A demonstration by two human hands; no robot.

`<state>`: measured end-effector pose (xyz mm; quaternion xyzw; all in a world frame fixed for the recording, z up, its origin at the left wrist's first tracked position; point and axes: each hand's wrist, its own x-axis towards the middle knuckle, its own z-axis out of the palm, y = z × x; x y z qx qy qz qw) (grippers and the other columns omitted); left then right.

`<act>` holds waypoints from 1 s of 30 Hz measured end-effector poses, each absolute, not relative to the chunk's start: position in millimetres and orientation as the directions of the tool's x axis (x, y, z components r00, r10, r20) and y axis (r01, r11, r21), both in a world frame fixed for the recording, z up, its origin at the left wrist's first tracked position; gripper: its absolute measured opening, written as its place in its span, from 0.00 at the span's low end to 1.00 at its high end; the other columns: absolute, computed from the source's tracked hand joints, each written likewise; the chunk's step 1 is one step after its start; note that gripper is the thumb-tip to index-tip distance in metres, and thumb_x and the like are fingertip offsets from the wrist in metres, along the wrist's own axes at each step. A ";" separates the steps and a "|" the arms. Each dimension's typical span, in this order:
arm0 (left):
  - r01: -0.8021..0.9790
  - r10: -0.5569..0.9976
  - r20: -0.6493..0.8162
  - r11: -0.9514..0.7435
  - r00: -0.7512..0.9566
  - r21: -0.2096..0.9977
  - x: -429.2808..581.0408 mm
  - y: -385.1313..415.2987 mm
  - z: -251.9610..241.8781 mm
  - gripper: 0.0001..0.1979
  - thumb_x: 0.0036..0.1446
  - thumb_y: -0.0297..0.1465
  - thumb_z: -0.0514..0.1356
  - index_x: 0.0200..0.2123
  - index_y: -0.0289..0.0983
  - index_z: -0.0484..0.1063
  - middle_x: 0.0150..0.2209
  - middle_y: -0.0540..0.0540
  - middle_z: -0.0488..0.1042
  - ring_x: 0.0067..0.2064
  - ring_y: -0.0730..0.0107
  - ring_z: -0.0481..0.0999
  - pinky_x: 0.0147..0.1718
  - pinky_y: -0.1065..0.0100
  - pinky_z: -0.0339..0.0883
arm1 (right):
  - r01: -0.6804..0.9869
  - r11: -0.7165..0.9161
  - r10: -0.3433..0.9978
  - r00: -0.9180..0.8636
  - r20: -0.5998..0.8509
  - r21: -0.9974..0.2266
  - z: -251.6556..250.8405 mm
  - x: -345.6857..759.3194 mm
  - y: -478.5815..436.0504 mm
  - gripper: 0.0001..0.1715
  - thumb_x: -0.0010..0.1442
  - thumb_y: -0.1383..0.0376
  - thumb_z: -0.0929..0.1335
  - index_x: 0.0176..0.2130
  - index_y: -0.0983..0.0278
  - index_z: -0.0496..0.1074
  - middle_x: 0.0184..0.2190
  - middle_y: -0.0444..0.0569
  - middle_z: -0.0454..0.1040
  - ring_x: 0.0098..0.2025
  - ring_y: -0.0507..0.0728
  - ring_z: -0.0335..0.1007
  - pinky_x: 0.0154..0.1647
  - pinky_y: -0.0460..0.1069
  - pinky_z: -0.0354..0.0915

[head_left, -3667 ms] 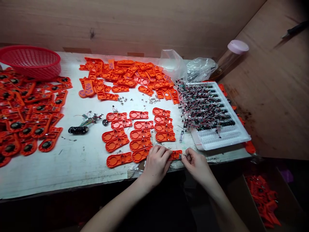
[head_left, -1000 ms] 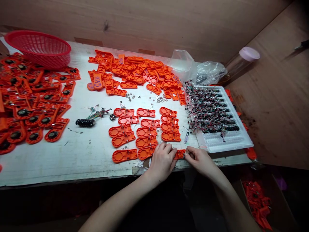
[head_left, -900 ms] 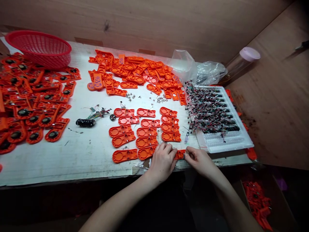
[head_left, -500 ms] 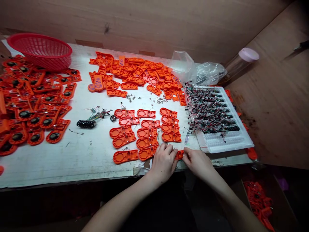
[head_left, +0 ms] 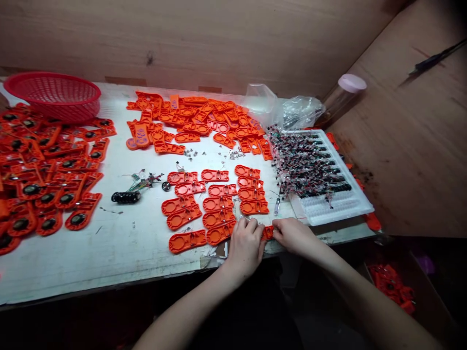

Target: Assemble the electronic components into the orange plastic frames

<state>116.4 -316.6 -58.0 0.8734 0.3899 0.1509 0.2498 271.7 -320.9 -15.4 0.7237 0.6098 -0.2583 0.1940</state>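
Observation:
At the front edge of the bench, my left hand (head_left: 247, 241) is closed over an orange plastic shell (head_left: 268, 233), covering most of it. My right hand (head_left: 293, 235) is pinched at the shell's right end. Whether a small part sits between those fingertips is hidden. Left of my hands, open orange shell halves (head_left: 220, 204) lie in rough columns, each with a round recess. A small screwdriver (head_left: 277, 206) with a clear handle rests just beyond my right hand.
A white tray (head_left: 341, 214) holds wired parts (head_left: 302, 160) at right. Loose orange shells (head_left: 197, 116) and small metal pieces (head_left: 235, 154) lie behind. Shells with black speakers (head_left: 47, 194) and a red basket (head_left: 54, 97) are at left. A black cylinder stack (head_left: 126, 197) has wires.
The camera view has shifted slightly, so the bench items appear moved left. Both hands stay at the same orange shell, with the right fingers still at its right end.

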 end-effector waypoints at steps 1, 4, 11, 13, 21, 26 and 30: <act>0.603 0.753 0.069 -0.575 0.654 0.553 116.4 -316.2 -57.8 0.12 0.58 0.31 0.58 0.45 0.37 0.69 0.40 0.45 0.68 0.43 0.58 0.63 0.40 0.59 0.66 | 0.984 -0.175 0.774 0.119 -0.622 -0.030 -14.1 271.0 -318.0 0.10 0.58 0.69 0.62 0.33 0.65 0.73 0.31 0.55 0.75 0.31 0.57 0.69 0.27 0.47 0.48; 0.597 0.745 0.072 -0.585 0.663 0.550 115.9 -315.5 -57.5 0.12 0.58 0.30 0.58 0.46 0.37 0.69 0.40 0.45 0.69 0.42 0.59 0.63 0.40 0.59 0.66 | 0.982 -0.178 0.767 0.103 -0.634 -0.056 -11.8 272.8 -313.3 0.10 0.57 0.69 0.63 0.32 0.66 0.74 0.31 0.56 0.76 0.32 0.57 0.69 0.26 0.47 0.48; 0.600 0.758 0.074 -0.567 0.648 0.564 115.7 -316.2 -57.5 0.12 0.58 0.31 0.58 0.46 0.38 0.69 0.40 0.45 0.68 0.42 0.59 0.63 0.39 0.60 0.66 | 0.962 -0.216 0.786 0.072 -0.614 -0.165 -18.6 282.9 -323.2 0.10 0.58 0.68 0.62 0.29 0.65 0.72 0.24 0.49 0.73 0.26 0.52 0.64 0.25 0.45 0.48; 0.609 0.762 0.061 -0.560 0.645 0.561 116.2 -316.8 -56.2 0.12 0.57 0.31 0.59 0.46 0.38 0.69 0.40 0.45 0.68 0.42 0.59 0.63 0.39 0.60 0.66 | 0.965 -0.216 0.786 0.082 -0.612 -0.149 -20.0 281.7 -323.5 0.10 0.57 0.69 0.63 0.28 0.65 0.72 0.24 0.49 0.74 0.26 0.53 0.64 0.25 0.45 0.48; 0.600 0.734 0.047 -0.589 0.678 0.542 117.3 -317.6 -56.0 0.11 0.60 0.30 0.54 0.46 0.37 0.68 0.41 0.45 0.68 0.42 0.59 0.63 0.39 0.59 0.66 | 0.983 -0.185 0.770 0.137 -0.623 -0.013 -19.5 273.0 -316.8 0.09 0.55 0.68 0.62 0.28 0.65 0.71 0.28 0.55 0.75 0.28 0.56 0.67 0.25 0.47 0.46; 0.610 0.742 0.038 -0.577 0.669 0.543 117.4 -316.3 -54.6 0.10 0.60 0.30 0.55 0.45 0.37 0.68 0.41 0.44 0.68 0.42 0.59 0.63 0.40 0.59 0.66 | 0.945 -0.223 0.808 0.041 -0.588 -0.240 -23.5 286.4 -327.2 0.11 0.57 0.68 0.61 0.23 0.64 0.62 0.20 0.45 0.67 0.24 0.52 0.59 0.24 0.45 0.47; 0.603 0.739 0.041 -0.579 0.672 0.549 117.1 -316.2 -51.9 0.09 0.60 0.30 0.55 0.44 0.37 0.68 0.41 0.44 0.68 0.42 0.59 0.63 0.39 0.60 0.65 | 0.901 -0.252 0.830 0.013 -0.558 -0.354 -27.4 293.5 -334.2 0.13 0.58 0.66 0.60 0.22 0.63 0.58 0.18 0.42 0.61 0.23 0.51 0.55 0.24 0.45 0.47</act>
